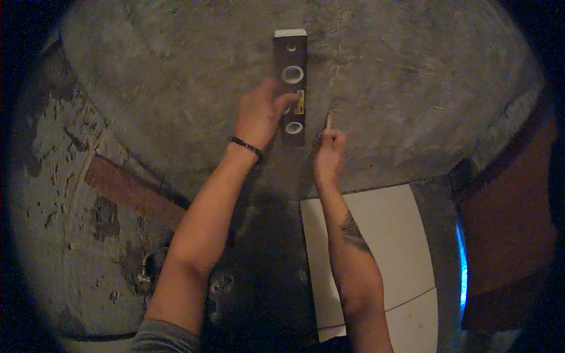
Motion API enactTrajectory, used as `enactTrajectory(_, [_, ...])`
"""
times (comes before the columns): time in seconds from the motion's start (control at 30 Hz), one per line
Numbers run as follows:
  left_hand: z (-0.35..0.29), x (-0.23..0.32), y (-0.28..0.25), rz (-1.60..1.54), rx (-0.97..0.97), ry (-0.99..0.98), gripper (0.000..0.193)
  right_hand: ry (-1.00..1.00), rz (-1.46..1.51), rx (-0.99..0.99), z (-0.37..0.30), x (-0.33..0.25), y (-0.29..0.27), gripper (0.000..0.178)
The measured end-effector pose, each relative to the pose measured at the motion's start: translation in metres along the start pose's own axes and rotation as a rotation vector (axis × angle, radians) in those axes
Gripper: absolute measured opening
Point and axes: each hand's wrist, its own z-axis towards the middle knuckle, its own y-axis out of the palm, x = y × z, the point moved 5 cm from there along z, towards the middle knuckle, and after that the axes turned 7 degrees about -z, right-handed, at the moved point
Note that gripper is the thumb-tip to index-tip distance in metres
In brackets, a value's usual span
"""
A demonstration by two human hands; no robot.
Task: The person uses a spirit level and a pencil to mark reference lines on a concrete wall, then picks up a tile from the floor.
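A dark spirit level (299, 59) with a white end cap, round pale-rimmed openings and a yellow patch stands upright against the rough grey wall (400, 82). Wrapped about its left edge, near the middle, is my left hand (259, 113), thumb across the front; a dark bracelet circles that wrist. Just right of the level's lower end, my right hand (329, 154) pinches a thin, light-coloured pencil (328, 122), tip pointing up beside the wall. A faint vertical line seems to run above the tip, though dim light blurs it.
Large white panels (394, 235) lie below my right forearm. Red-brown panels stand at right (506, 223), beside a bright blue strip (462, 265). At left are a ridged, patchy wall (65, 194), a reddish-brown strip (132, 189) and a small metal fitting (144, 273).
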Motion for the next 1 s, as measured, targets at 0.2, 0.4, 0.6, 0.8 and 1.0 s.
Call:
enactTrajectory(0.2, [0.000, 0.001, 0.000, 0.087, 0.002, -0.009, 0.035, 0.067, 0.131, -0.096, -0.021, 0.017, 0.013, 0.022])
enactTrajectory(0.4, [-0.002, -0.005, 0.001, 0.042, -0.001, -0.051, 0.038, 0.056, 0.251, -0.090, -0.015, 0.012, 0.000, 0.023])
enactTrajectory(0.6, [-0.001, -0.003, 0.001, 0.124, 0.003, -0.024, 0.039, -0.032, 0.141, -0.203, -0.019, -0.005, -0.002, 0.029])
enactTrajectory(0.8, [-0.001, -0.002, 0.002, 0.078, 0.006, -0.017, 0.036, 0.037, 0.212, -0.246, -0.021, 0.003, 0.004, 0.034])
enactTrajectory(1.0, [-0.004, 0.004, 0.005, 0.057, 0.026, -0.033, 0.037, 0.111, 0.265, -0.256, -0.021, 0.008, 0.001, 0.032])
